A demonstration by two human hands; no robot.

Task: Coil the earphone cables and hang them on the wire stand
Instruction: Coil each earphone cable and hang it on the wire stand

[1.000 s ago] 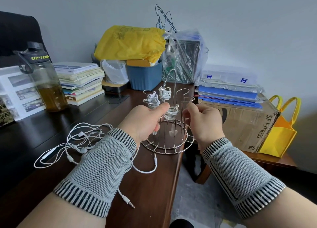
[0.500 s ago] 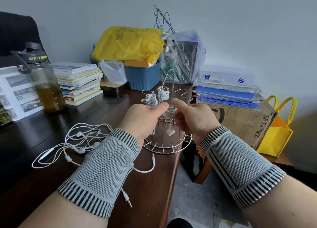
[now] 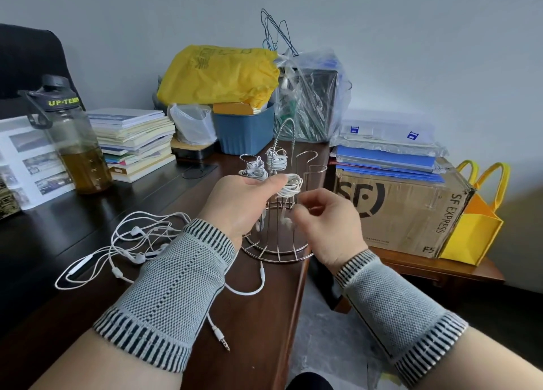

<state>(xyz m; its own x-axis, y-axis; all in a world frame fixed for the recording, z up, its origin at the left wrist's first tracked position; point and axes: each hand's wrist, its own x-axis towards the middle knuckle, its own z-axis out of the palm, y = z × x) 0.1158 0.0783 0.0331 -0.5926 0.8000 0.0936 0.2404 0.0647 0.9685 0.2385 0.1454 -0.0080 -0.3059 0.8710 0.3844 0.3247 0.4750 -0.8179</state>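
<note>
Earphone cables first: the coiled bundle (image 3: 289, 184) I'm working on sits at one of the hooks of the wire stand (image 3: 277, 243), right in the middle of the desk's near edge. My left hand (image 3: 241, 204) has thumb and fingertips closed on the coil's left side, pinching it in place. My right hand (image 3: 329, 225) is just beside and below it, fingers curled in close together; whether they've got a strand between them I can't tell, it's blurred there.

What could go wrong, as I judge it: the coil looks only lightly seated, so if my left pinch lets go before a loop is properly over the hook, the turns could spring loose and drop down inside the stand. An earbud (image 3: 285, 222) dangles low among the uprights, and it might snag on a wire if I tug. The stand is light-looking and near the desk (image 3: 264, 316) edge; a sideways pull could tip or slide it.

Counting now. Coils on the stand: three that I can make out, this one plus two further back (image 3: 254, 166) (image 3: 277, 159). Free hooks: at least two to the right (image 3: 305, 159). Loose earphones (image 3: 138, 243) lie tangled to my left; I count several buds, so more than one pair, exact number unclear. One jack plug (image 3: 221, 336) points towards me. Further out: one bottle (image 3: 73, 143), one stack of books (image 3: 138, 143), one cardboard box (image 3: 405, 213).
</note>
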